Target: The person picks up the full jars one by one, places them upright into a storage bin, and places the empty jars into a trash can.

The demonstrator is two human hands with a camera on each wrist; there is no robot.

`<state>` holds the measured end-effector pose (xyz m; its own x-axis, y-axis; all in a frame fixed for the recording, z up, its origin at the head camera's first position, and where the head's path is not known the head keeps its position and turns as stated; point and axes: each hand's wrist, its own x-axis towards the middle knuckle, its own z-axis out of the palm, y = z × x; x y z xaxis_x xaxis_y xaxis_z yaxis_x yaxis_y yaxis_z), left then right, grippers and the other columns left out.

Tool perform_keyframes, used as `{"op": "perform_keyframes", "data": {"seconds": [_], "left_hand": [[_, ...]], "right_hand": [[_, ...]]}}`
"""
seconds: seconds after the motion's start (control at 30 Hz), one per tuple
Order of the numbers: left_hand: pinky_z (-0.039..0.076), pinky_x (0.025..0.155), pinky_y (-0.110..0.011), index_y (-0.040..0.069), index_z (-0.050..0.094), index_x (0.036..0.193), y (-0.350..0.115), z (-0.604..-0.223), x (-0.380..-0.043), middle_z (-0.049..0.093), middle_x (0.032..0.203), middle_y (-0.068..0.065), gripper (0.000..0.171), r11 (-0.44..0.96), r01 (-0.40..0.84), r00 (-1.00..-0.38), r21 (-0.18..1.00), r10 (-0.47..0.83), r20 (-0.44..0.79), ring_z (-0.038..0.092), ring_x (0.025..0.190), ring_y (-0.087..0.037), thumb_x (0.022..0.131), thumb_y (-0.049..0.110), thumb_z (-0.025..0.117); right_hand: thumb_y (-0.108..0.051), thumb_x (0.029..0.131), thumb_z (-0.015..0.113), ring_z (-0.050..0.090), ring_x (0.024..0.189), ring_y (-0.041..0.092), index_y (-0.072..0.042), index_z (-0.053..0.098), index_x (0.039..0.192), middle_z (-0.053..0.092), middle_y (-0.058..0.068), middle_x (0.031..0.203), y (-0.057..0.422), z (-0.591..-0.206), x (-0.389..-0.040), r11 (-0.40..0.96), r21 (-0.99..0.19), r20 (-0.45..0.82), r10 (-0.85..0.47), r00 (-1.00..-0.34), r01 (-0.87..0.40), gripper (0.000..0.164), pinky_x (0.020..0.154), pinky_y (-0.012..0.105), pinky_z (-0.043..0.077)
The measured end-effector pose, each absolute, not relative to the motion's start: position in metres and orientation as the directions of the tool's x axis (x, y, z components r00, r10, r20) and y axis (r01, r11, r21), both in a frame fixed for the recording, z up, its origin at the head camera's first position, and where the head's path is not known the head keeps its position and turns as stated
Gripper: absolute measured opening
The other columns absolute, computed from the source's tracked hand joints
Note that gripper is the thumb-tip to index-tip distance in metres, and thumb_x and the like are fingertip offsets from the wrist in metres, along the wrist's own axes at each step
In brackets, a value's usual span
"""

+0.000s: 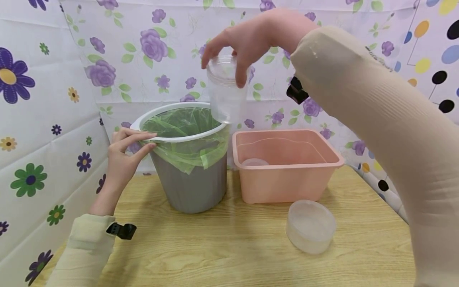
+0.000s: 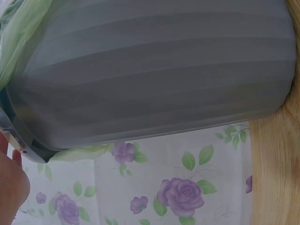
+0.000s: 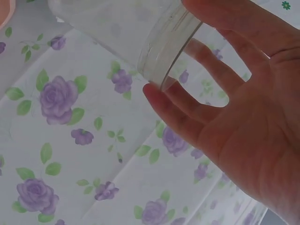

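My right hand (image 1: 249, 42) grips a clear plastic jar (image 1: 227, 93) by its rim from above, thumb on one side and fingers on the other. The jar hangs upright beside the right rim of a grey trash bin (image 1: 193, 187). In the right wrist view the fingertips touch the mouth of the jar (image 3: 161, 51). My left hand (image 1: 123, 153) pinches the left side of the bin's white rim (image 1: 175, 139), fingers on top and thumb below. A green bag (image 1: 186, 155) lines the bin and folds over its rim.
A pink basin (image 1: 287, 183) stands right of the bin, with a clear round thing (image 1: 254, 162) partly visible inside. In front of it, a round translucent container (image 1: 311, 227) sits on the wooden table (image 1: 215, 251). Flowered cloth (image 1: 154, 52) hangs behind and at the sides.
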<state>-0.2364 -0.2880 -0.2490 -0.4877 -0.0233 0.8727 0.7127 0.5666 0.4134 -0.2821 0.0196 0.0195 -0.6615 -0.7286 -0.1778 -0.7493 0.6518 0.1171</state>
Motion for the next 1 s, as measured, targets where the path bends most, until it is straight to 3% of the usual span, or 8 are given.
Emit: {"op": "perform_keyframes", "data": {"seconds": [0.33, 0.53, 0.73, 1.0], "left_hand": [[0.023, 0.097, -0.022, -0.007, 0.072, 0.105, -0.286, -0.244, -0.231, 0.055, 0.101, 0.024, 0.024, 0.557, 0.725, -0.481, 0.405, -0.012, 0.877, 0.041, 0.103, 0.005, 0.081, -0.009, 0.073], [0.023, 0.098, -0.022, -0.008, 0.072, 0.103, -0.282, -0.243, -0.229, 0.056, 0.102, 0.024, 0.023, 0.543, 0.737, -0.476, 0.401, -0.004, 0.879, 0.043, 0.103, 0.005, 0.080, -0.010, 0.073], [0.023, 0.095, -0.021, -0.009, 0.071, 0.104, -0.283, -0.243, -0.229, 0.056, 0.101, 0.023, 0.024, 0.546, 0.741, -0.466, 0.391, 0.000, 0.885, 0.042, 0.101, 0.005, 0.080, -0.011, 0.073], [0.024, 0.094, -0.021, -0.007, 0.072, 0.104, -0.285, -0.243, -0.230, 0.056, 0.101, 0.024, 0.023, 0.550, 0.730, -0.481, 0.406, -0.007, 0.876, 0.041, 0.101, 0.004, 0.080, -0.009, 0.074]], "right_hand": [[-0.010, 0.077, 0.079, 0.039, 0.135, 0.037, -0.037, 0.035, 0.151, 0.029, 0.002, 0.161, -0.012, 0.010, -0.296, 0.531, 0.133, -0.124, -0.829, -0.545, -0.837, 0.090, 0.109, 0.054, 0.038], [-0.011, 0.078, 0.081, 0.039, 0.135, 0.030, -0.039, 0.037, 0.150, 0.030, -0.003, 0.161, -0.027, -0.007, -0.301, 0.495, 0.137, -0.088, -0.857, -0.508, -0.858, 0.089, 0.110, 0.052, 0.037], [-0.009, 0.079, 0.079, 0.032, 0.143, 0.022, -0.037, 0.041, 0.147, 0.030, -0.006, 0.162, -0.040, -0.022, -0.305, 0.446, 0.142, -0.045, -0.889, -0.456, -0.884, 0.083, 0.112, 0.050, 0.035], [-0.013, 0.081, 0.077, 0.027, 0.149, 0.021, -0.034, 0.041, 0.148, 0.032, -0.006, 0.161, -0.051, -0.044, -0.312, 0.374, 0.142, -0.072, -0.920, -0.386, -0.917, 0.079, 0.119, 0.050, 0.029]]}}
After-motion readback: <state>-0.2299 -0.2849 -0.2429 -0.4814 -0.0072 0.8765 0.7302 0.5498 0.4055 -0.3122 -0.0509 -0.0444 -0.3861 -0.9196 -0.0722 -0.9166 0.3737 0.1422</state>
